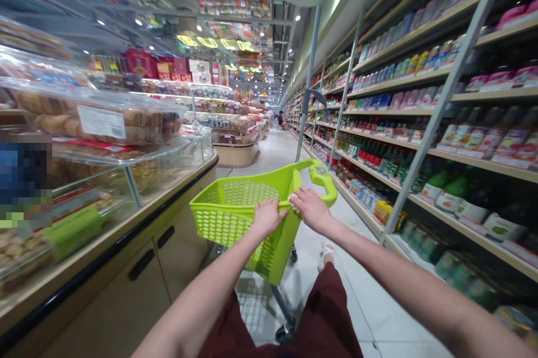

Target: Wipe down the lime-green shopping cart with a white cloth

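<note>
A green shopping cart (237, 222) stands in a store aisle between a food-laden surface (185, 226) and tall shelves (446, 100), close before a person in dark red trousers (325, 313). Seen from here, its long axis slants crosswise: basket end pointing left toward the surface, looped handle (330, 183) right. The left grip (267, 217) clasps the near rim; the right grip (309, 209), with something small and white (292, 201), closes on it alongside.

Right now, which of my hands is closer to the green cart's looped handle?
Your right hand: it sits right by the looped handle of the green cart, while your left hand holds the cart's edge farther left.
</note>
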A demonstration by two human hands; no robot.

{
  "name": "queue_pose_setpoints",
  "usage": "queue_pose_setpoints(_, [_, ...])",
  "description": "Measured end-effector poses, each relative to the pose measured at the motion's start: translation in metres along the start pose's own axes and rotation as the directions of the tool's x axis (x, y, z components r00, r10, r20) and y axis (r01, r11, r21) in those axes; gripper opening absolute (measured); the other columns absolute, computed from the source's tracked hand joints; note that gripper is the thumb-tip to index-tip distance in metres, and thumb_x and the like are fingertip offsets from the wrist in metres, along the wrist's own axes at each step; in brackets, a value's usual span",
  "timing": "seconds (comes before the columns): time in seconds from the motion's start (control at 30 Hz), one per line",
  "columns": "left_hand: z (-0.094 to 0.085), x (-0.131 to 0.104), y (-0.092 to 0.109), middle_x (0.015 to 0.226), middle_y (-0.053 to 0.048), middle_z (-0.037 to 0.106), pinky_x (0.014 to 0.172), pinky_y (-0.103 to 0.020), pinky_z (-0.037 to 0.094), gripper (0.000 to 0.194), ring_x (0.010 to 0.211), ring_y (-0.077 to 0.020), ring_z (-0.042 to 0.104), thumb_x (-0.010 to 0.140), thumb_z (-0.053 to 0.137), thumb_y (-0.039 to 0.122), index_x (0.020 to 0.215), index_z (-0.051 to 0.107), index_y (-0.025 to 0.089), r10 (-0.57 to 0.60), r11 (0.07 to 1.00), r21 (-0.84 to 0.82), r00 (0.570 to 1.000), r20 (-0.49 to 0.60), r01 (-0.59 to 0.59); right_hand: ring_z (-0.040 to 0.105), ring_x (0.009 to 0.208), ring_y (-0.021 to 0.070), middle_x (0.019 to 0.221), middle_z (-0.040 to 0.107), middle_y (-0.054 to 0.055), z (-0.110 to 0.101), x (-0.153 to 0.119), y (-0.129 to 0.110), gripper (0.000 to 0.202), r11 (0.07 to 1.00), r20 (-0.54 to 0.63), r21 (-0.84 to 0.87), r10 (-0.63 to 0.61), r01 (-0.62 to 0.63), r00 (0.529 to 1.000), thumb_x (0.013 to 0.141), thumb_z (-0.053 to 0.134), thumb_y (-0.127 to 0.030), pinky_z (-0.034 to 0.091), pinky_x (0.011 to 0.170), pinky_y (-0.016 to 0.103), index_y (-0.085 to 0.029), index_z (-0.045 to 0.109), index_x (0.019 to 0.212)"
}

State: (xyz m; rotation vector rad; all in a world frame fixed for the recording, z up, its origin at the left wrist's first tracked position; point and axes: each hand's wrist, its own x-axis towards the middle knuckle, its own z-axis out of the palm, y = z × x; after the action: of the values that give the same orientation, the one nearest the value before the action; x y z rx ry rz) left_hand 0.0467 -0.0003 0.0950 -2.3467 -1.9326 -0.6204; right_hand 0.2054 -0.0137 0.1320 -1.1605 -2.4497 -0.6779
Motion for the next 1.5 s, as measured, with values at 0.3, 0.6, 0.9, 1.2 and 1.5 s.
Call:
queue_pose_setpoints(0.3, [0.01,0.001,-0.003,0.135,-0.009,0.04,0.103,-0.046,0.022,0.047,0.124,-0.0196,0.035,0.08,0.043,0.02,0.127,0.034,0.021,0.028,0.997,-0.079,0.998,0.053,-0.024,0.036,0.118,0.026,0.116,0.054,0.012,0.024,-0.014,0.003,0.032,0.979,-0.227,0.035,0.206,-0.203,0.952,0.08,0.042,-0.008,0.029,0.098,0.045,-0.017,0.058,0.107])
queue_pose_setpoints(0.6, [0.022,-0.001,-0.008,0.143,-0.011,0.026,0.105,-0.047,0.017,0.062,0.132,-0.0222,0.019,0.075,0.044,0.017,0.134,0.025,0.016,0.019,0.991,-0.132,1.0,0.024,-0.015,0.033,0.123,0.0246,0.118,0.053,0.013,0.023,-0.021,0.031,0.037,0.933,-0.387,0.15,0.36,-0.328,0.849,0.077,0.042,-0.004,0.031,0.099,0.047,-0.015,0.058,0.109])
queue_pose_setpoints(0.9, [0.015,0.001,-0.018,0.143,-0.011,0.025,0.104,-0.048,0.021,0.063,0.132,-0.0217,0.019,0.075,0.042,0.012,0.135,0.024,0.018,0.08,0.99,-0.126,0.992,0.101,-0.067,0.023,0.13,0.0202,0.126,0.05,0.009,0.078,-0.028,-0.018,0.028,0.985,-0.434,0.166,0.039,0.038,0.9,0.086,0.041,-0.011,0.031,0.101,0.048,-0.019,0.06,0.106])
queue_pose_setpoints(1.2, [0.034,-0.022,-0.009,0.128,-0.01,0.048,0.103,-0.036,0.029,0.042,0.121,-0.0179,0.04,0.077,0.037,0.012,0.117,0.049,0.015,-0.062,0.782,-0.62,0.983,-0.172,-0.059,0.03,0.127,0.0183,0.126,0.05,0.008,0.059,-0.042,-0.037,0.043,0.849,-0.424,0.529,0.264,0.0,0.866,0.076,0.036,-0.003,0.034,0.102,0.045,-0.019,0.058,0.11])
queue_pose_setpoints(1.5, [0.023,-0.054,0.034,0.096,-0.007,0.065,0.08,-0.029,0.048,0.035,0.087,-0.017,0.061,0.074,0.054,0.034,0.103,0.056,0.014,-0.05,-0.23,-0.941,0.963,0.264,0.246,0.034,0.125,0.0236,0.135,0.037,0.012,0.048,-0.054,-0.097,0.043,0.574,-0.254,0.795,0.608,-0.196,0.752,0.077,0.047,-0.019,0.032,0.103,0.042,-0.015,0.05,0.12])
